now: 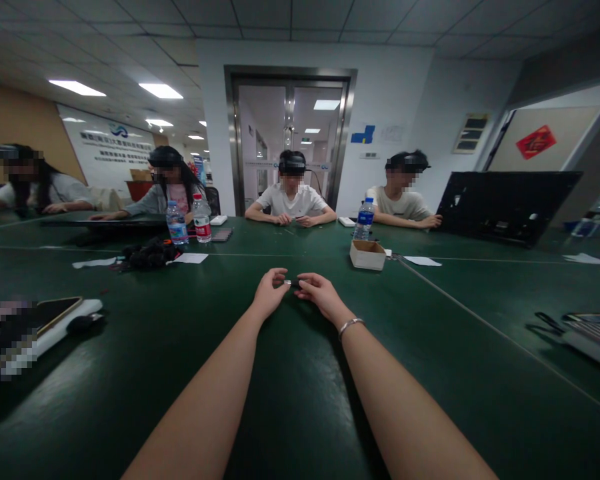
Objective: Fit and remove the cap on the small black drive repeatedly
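Note:
Both my arms stretch out over the dark green table [290,400]. My left hand [269,292] and my right hand [316,291] meet at the fingertips, and both pinch a small dark object with a light end [291,283]; I cannot make out what it is. The fingers of both hands are curled. A silver bracelet [351,325] circles my right wrist. A small open cardboard box [367,254] stands beyond my right hand.
Several people sit along the far side. Water bottles [177,223] [364,219] stand there, with a black pile [147,255] and white papers [422,261]. A phone [55,312] lies at the left, an open black case [505,205] at the right, a device [587,331] at the right edge.

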Demonstrator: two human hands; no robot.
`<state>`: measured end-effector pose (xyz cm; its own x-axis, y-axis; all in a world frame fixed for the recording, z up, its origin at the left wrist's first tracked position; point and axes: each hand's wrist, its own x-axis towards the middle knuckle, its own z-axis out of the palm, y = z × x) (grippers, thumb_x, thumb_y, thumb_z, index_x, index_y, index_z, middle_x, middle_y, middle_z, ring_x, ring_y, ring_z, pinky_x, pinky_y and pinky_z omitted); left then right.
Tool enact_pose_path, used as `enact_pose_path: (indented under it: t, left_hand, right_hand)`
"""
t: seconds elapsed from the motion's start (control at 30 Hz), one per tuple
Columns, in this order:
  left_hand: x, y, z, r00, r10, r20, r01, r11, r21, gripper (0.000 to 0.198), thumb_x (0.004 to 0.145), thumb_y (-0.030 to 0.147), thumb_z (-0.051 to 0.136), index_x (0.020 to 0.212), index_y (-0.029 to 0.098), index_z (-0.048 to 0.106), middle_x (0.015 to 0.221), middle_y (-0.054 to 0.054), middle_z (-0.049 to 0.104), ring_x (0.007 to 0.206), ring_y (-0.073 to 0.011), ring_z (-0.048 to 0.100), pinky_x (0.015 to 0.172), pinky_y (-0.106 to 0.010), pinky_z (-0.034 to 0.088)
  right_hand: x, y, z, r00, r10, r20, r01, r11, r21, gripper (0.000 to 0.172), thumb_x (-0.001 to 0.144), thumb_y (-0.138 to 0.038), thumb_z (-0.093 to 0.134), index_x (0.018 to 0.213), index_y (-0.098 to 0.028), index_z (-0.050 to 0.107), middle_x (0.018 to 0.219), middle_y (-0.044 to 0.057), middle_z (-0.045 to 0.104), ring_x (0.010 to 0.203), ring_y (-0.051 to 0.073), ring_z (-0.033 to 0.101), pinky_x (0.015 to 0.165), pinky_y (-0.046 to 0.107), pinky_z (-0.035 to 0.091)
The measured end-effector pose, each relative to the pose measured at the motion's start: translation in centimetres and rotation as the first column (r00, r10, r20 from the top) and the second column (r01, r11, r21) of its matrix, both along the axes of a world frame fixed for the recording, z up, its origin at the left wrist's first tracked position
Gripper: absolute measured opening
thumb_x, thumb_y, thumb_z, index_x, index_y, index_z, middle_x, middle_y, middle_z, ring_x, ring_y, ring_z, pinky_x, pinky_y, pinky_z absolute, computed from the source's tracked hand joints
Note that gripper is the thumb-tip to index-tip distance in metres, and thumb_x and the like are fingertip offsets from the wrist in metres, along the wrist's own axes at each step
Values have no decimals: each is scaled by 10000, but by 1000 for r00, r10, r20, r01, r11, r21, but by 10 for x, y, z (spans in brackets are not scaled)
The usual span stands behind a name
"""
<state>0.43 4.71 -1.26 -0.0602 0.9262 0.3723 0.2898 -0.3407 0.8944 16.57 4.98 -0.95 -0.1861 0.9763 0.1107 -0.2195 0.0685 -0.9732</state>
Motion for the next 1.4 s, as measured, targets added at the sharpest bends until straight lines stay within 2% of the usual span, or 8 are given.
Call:
enact_pose_path:
  t: [0.13, 0.33, 0.53, 0.73, 1.03, 1.17, 1.27, 1.4]
  left_hand:
    - [0, 2, -2, 1000, 8, -6, -8, 992, -127, 277, 846, 394, 472, 945, 177, 612, 848, -59, 637, 754, -158, 593, 728, -298, 472]
    - [1, 2, -2, 999, -34, 14, 34, 999, 19, 299, 715, 173, 631, 1007, 172, 570, 1024, -77, 608, 923, -151, 578, 835, -277, 446]
    - [0, 4, -3, 999, -9, 37, 14, 990, -140, 248, 858, 380, 465, 967, 183, 569, 855, -46, 628, 740, -144, 595, 703, -282, 463]
    - [0, 4, -5, 1000, -29, 12, 30, 998, -64, 158, 837, 227, 500, 969, 196, 580, 784, -12, 603, 750, -131, 590, 735, -264, 459]
    - [1, -8, 9, 996, -87, -7, 87, 996, -2, 242, 710, 48, 567, 913, 168, 623, 946, -67, 646, 921, -160, 591, 831, -295, 450]
    - [0, -4, 8, 998, -58, 37, 61, 996, -65, 157, 752, 194, 584, 900, 158, 624, 782, -42, 651, 772, -147, 612, 735, -265, 458]
    - [-1, 0, 6, 1000, 13, 17, -9, 982, -188, 324, 855, 393, 433, 946, 145, 620, 494, 22, 533, 522, -132, 540, 585, -250, 415]
    - [0, 3, 2, 1000, -20, 7, 21, 974, -226, 390, 792, 432, 542, 1067, 158, 578, 557, 21, 583, 505, -119, 522, 534, -231, 376]
  right_hand:
    - [-1, -2, 2, 1000, -1, 14, 1, 1000, -4, 189, 738, -127, 655, 922, -153, 621, 774, 24, 665, 633, 104, 667, 580, 186, 544]
    - [0, -2, 2, 1000, -8, 1, 8, 1000, -1, 187, 738, -123, 652, 921, -151, 622, 761, 19, 658, 625, 102, 665, 579, 186, 543]
    - [-1, -2, 2, 1000, 4, -4, -4, 1000, 1, 189, 735, -133, 663, 919, -156, 626, 743, 9, 654, 631, 101, 667, 573, 178, 548]
    - [-1, -2, 1, 1000, 7, -3, -7, 1000, 7, 189, 723, -134, 678, 905, -156, 632, 749, 11, 660, 622, 99, 661, 564, 184, 549]
    - [-1, -3, 2, 1000, 1, -9, -1, 1000, 8, 208, 709, -127, 686, 908, -153, 631, 713, -2, 636, 637, 98, 663, 584, 180, 547]
    - [0, -2, 2, 1000, -1, -11, 1, 1000, 7, 190, 716, -139, 682, 900, -157, 636, 717, 4, 645, 625, 101, 657, 570, 188, 549]
    - [0, -2, 2, 1000, 6, 4, -6, 1000, 6, 184, 723, -146, 676, 903, -154, 638, 750, 18, 661, 630, 105, 657, 568, 194, 551]
    - [0, -2, 2, 1000, 4, 6, -4, 1000, 12, 195, 722, -154, 677, 913, -158, 639, 742, 16, 659, 646, 109, 661, 590, 200, 551]
